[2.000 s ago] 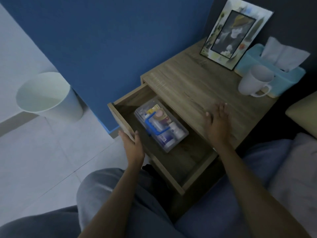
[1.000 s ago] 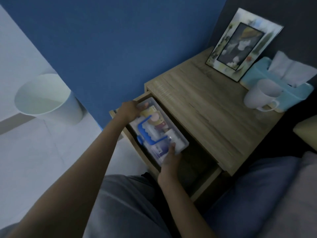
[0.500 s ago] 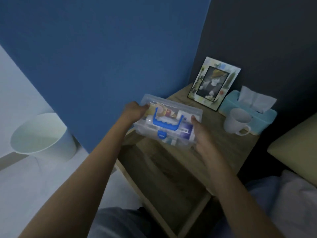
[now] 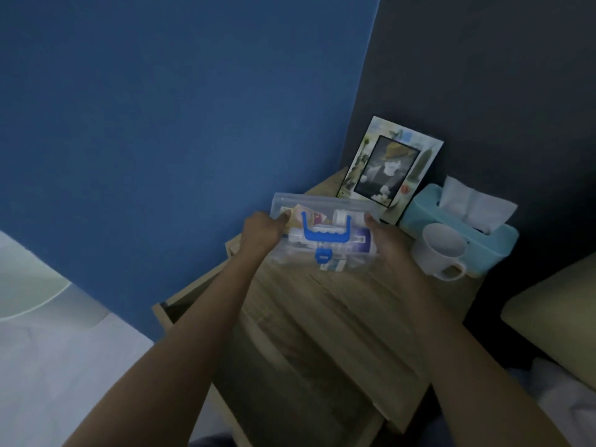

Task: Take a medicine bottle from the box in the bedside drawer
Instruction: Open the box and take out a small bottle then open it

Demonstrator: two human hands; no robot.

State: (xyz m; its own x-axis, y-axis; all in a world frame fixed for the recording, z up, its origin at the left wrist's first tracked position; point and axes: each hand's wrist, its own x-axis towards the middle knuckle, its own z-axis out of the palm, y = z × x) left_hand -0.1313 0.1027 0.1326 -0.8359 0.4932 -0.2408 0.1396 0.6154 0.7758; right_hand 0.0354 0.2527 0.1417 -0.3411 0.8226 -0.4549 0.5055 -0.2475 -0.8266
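Observation:
A clear plastic box [image 4: 325, 256] with a blue handle and blue latch is held over the wooden bedside table top [image 4: 338, 295]. My left hand [image 4: 261, 232] grips its left end and my right hand [image 4: 385, 241] grips its right end. The lid is closed. Through the plastic I see small packets and a white bottle with a purple label [image 4: 361, 245]. The open drawer [image 4: 290, 375] lies below my arms, dark inside; I cannot tell whether the box touches the table top.
A picture frame [image 4: 388, 167] leans against the dark wall at the back of the table. A white mug [image 4: 443, 251] and a teal tissue box [image 4: 461, 230] stand to the right. A white bin [image 4: 42, 291] is on the floor at left. A pillow [image 4: 554, 304] lies at right.
Both hands reached into the drawer, took the box by its ends and lifted it out. It has moved up and back over the table top.

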